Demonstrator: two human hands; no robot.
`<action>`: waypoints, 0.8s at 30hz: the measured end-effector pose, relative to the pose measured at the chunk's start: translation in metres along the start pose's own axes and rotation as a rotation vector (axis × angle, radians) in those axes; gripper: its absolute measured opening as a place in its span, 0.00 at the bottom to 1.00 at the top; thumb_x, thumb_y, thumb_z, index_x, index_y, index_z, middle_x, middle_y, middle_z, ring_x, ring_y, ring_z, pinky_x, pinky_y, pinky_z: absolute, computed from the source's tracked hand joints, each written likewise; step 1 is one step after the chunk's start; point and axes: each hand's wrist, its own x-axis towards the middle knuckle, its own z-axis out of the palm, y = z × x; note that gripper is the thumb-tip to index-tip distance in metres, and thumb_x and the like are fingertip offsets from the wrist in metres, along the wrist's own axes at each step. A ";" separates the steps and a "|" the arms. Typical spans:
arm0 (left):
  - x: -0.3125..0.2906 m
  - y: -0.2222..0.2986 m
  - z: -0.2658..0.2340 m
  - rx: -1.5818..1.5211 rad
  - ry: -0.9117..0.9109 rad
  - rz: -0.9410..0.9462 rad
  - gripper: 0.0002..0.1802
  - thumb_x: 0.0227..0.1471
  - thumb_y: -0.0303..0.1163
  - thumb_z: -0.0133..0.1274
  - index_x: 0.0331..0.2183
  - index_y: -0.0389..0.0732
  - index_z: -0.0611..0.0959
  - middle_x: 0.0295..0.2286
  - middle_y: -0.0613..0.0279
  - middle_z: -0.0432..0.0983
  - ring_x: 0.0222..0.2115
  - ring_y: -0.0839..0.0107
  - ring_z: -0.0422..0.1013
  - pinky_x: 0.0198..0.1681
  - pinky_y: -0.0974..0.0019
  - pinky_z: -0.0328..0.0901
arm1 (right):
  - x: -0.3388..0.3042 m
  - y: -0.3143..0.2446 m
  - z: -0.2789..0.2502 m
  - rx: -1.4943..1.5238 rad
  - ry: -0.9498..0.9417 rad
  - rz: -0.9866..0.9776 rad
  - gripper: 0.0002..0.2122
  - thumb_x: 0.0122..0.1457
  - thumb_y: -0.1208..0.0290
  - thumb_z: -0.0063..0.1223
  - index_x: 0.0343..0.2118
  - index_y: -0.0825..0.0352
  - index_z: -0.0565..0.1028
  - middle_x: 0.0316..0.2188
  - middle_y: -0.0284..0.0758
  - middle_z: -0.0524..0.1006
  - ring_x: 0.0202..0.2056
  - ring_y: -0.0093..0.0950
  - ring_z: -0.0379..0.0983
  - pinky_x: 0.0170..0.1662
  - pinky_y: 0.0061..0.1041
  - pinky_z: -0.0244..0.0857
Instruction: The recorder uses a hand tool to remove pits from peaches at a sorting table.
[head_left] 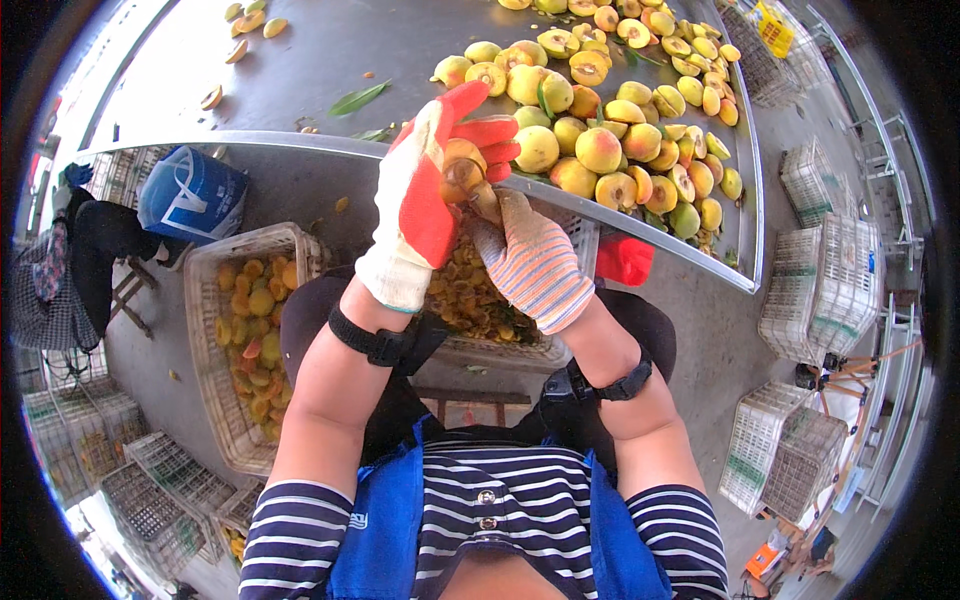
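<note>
My left hand (pixel 425 190), in a white glove with a red coated palm, cups a halved peach (pixel 462 160) above the table's near edge. My right hand (pixel 530 250), in a striped knit glove, is closed with thumb and fingers pressed together against the fruit's cut side. Whatever it grips there is mostly hidden, with a brownish rounded end against the peach. Beyond both hands, a pile of whole and halved peaches (pixel 600 150) lies on the metal table (pixel 290 75). Below my hands is a crate (pixel 500 351) of brownish-yellow scraps.
Left of my legs stands a crate (pixel 205 330) of peach pieces. A blue bag (pixel 192 195) sits beyond it, near a seated person (pixel 90 250). A red object (pixel 625 261) is under the table edge. Stacked plastic crates (pixel 825 285) line the right; more (pixel 150 490) stand lower left.
</note>
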 end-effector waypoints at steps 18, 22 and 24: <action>-0.007 0.006 -0.008 0.012 0.084 0.010 0.30 0.70 0.51 0.50 0.59 0.37 0.77 0.39 0.42 0.85 0.34 0.57 0.83 0.38 0.62 0.77 | 0.008 -0.012 0.010 0.063 -0.163 0.176 0.17 0.62 0.68 0.60 0.49 0.70 0.69 0.33 0.56 0.80 0.39 0.59 0.78 0.38 0.52 0.73; -0.007 0.003 -0.010 0.024 0.076 -0.005 0.30 0.70 0.50 0.50 0.60 0.37 0.77 0.39 0.43 0.85 0.34 0.55 0.83 0.37 0.61 0.77 | 0.007 -0.008 0.012 0.149 -0.230 0.217 0.18 0.61 0.69 0.60 0.49 0.70 0.69 0.36 0.56 0.79 0.42 0.60 0.76 0.41 0.52 0.73; -0.006 0.001 -0.009 0.018 0.086 0.005 0.29 0.70 0.50 0.49 0.60 0.38 0.77 0.39 0.42 0.85 0.34 0.55 0.83 0.36 0.61 0.77 | 0.008 -0.006 0.013 0.186 -0.270 0.204 0.19 0.60 0.69 0.60 0.51 0.69 0.69 0.39 0.56 0.78 0.42 0.59 0.76 0.43 0.51 0.73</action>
